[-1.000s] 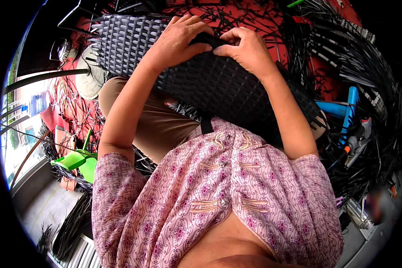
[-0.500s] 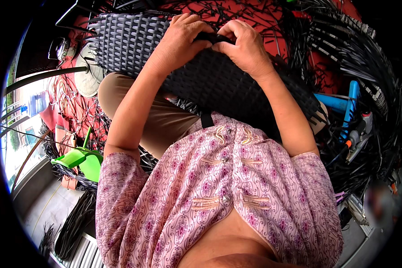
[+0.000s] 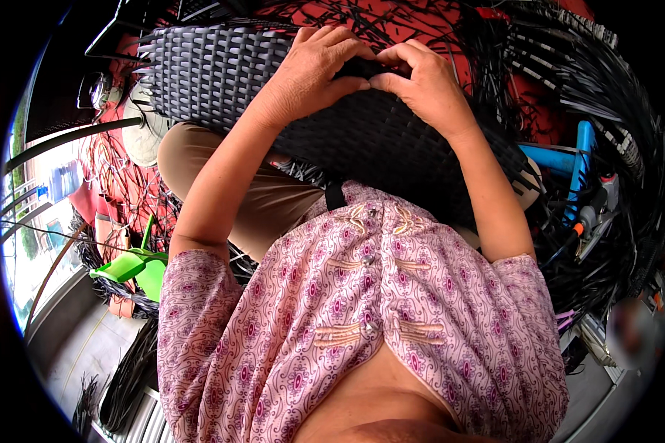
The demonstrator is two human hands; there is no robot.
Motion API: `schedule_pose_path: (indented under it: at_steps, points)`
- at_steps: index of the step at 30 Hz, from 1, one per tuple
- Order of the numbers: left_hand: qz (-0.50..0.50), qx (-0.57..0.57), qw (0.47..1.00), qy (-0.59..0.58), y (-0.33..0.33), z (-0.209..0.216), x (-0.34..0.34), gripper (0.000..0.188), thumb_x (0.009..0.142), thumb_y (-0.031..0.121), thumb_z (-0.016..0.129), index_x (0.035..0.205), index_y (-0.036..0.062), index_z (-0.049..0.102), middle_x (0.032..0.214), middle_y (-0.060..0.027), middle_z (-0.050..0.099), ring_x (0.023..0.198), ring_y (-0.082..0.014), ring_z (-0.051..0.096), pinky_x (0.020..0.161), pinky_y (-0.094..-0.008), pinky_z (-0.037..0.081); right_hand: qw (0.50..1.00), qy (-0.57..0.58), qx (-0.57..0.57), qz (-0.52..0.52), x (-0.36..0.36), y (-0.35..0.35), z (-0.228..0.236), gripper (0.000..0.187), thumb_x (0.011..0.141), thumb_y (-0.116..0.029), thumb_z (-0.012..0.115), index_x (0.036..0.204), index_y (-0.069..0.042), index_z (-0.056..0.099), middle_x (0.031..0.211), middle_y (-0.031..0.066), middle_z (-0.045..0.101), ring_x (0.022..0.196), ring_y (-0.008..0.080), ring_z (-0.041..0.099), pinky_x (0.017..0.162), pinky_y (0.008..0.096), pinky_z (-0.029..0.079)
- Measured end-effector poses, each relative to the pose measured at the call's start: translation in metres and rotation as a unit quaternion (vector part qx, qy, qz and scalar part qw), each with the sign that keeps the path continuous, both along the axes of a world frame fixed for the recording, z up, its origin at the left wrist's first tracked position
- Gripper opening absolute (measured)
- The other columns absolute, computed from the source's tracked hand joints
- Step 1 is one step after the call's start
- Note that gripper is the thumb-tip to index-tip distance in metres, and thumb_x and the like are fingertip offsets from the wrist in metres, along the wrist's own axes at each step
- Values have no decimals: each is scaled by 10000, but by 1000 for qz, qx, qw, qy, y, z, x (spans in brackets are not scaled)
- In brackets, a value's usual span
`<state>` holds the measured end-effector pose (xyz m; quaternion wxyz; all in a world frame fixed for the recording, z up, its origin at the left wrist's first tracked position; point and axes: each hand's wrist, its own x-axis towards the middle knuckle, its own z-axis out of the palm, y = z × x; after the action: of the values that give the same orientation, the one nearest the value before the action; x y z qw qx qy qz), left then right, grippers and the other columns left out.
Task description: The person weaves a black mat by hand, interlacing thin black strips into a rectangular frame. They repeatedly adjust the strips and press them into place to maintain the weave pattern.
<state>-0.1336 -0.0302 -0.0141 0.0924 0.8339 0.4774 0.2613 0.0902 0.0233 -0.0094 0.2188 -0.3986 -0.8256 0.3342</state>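
A black and grey woven panel is held slantwise across the person's lap, its length running from upper left down to the right, with loose strand ends projecting at both ends. Its far edge is touched by the left hand and the right hand, which are brought close together at about the middle of that edge. On each hand the thumb and forefinger are curved with a gap between them, and dark weave is seen in the gap; whether a strand is clamped at the tips cannot be told.

Beyond the panel, a red surface is strewn with black strips. At the upper right, a bundle of black strips is crossed by pale marks; whether these are print cannot be made out. A blue plastic piece is seen near the panel's right end, with a grey tool, orange at one end, just beside it. To the left, a green dustpan is seen.
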Motion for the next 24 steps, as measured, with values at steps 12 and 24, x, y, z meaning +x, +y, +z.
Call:
schedule_pose_path:
  at_steps: [12, 24]
  points:
    - [21, -58, 993, -102, -3, 8, 6, 567, 737, 53, 825, 1279, 105, 668, 1221, -8, 701, 1202, -229, 595, 1098, -382, 402, 993, 45, -110, -24, -3, 10, -12, 406, 714, -291, 884, 989, -27, 744, 978, 138, 745, 949, 298, 717, 834, 401, 553]
    - [-1, -2, 995, -99, -11, -7, 9, 548, 760, 49, 791, 1280, 94, 623, 1153, -63, 701, 1146, -281, 618, 1040, -406, 441, 981, 34, 191, -28, -2, -21, -18, 361, 754, -211, 867, 1002, -82, 639, 959, 87, 653, 938, 300, 666, 847, 437, 525]
